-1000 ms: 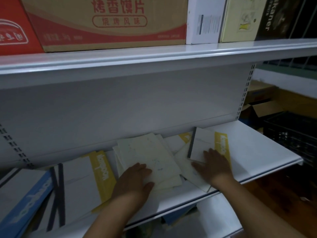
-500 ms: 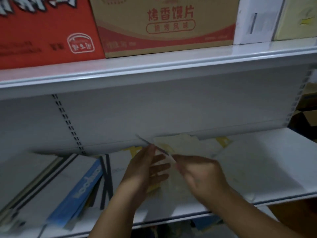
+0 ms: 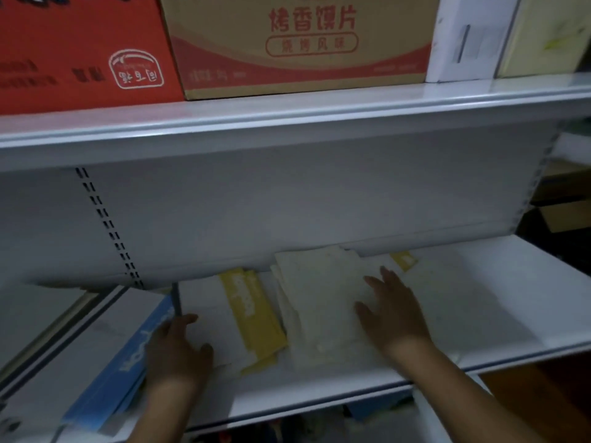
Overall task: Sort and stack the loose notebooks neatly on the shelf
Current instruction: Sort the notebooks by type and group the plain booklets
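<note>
Loose notebooks lie on the white shelf (image 3: 511, 282). A white notebook with a yellow band (image 3: 249, 311) lies flat at centre left, and my left hand (image 3: 177, 350) rests on its near left edge, thumb over the cover. To its right sits a fanned pile of pale cream notebooks (image 3: 316, 302); my right hand (image 3: 393, 314) lies flat on it, fingers spread. A notebook with a blue band (image 3: 128, 366) lies at the left, over others with dark stripes. A yellow corner (image 3: 403, 259) pokes out at the back.
The upper shelf (image 3: 287, 116) hangs low over the work area and carries a red carton (image 3: 80, 49), a tan carton (image 3: 303, 43) and white and pale boxes. Cardboard boxes (image 3: 563, 212) stand beyond the shelf's right end. A perforated upright (image 3: 108, 228) runs down the back panel.
The yellow-banded notebook that both hands held up has been laid flat at centre left. My right hand has moved onto the cream pile. The view has shifted left.
</note>
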The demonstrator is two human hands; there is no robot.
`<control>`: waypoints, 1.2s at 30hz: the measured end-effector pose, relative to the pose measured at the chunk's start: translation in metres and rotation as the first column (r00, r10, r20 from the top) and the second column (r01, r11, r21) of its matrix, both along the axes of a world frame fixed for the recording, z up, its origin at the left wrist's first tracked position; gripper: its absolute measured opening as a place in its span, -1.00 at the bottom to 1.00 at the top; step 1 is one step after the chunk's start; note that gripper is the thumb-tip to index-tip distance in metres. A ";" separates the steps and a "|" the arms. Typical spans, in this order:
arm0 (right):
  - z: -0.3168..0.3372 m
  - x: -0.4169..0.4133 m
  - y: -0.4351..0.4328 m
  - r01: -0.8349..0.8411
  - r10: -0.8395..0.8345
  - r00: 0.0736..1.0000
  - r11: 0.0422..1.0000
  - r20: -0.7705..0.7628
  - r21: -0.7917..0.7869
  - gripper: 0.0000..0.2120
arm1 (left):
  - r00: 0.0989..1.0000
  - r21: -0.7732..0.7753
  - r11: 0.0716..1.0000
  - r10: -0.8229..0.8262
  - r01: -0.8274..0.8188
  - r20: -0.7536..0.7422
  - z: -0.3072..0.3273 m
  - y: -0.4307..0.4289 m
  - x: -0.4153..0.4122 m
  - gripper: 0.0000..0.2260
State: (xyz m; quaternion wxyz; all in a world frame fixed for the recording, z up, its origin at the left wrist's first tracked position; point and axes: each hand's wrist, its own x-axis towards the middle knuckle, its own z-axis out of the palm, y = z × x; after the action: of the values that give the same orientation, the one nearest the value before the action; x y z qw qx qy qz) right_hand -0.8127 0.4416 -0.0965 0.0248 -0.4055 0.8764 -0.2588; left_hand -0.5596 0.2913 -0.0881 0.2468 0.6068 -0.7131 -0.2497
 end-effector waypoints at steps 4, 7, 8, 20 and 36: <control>-0.009 -0.041 0.037 0.045 -0.086 0.994 0.898 0.074 0.439 -0.05 | 0.983 -0.111 0.991 -0.058 0.078 0.174 -0.011 0.001 -0.013 -0.54; -0.017 -0.040 0.065 -0.022 0.009 0.999 0.887 0.031 0.462 0.38 | 0.983 -0.152 0.973 -0.159 0.171 0.088 -0.009 0.010 -0.035 -0.53; -0.017 -0.039 0.074 -0.049 0.039 0.999 0.883 0.031 0.466 0.41 | 0.976 -0.174 0.960 -0.213 0.219 0.053 -0.007 0.016 -0.044 -0.49; -0.007 -0.038 0.132 -0.136 0.137 0.990 0.912 0.023 0.386 -0.21 | 0.655 -0.076 0.657 -0.720 0.750 0.230 0.005 0.066 -0.144 -0.61; 0.056 -0.038 0.130 0.024 0.121 0.972 0.798 0.199 -0.602 -0.64 | 0.685 -0.080 0.680 -0.725 0.729 0.072 0.007 0.055 -0.141 -0.63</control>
State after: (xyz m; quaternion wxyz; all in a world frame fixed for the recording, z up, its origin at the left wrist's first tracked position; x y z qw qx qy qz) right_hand -0.8503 0.5715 -0.0404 0.0020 -0.3823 0.7297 -0.5668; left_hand -0.7011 0.3461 -0.0810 0.1458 0.2649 -0.9112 -0.2798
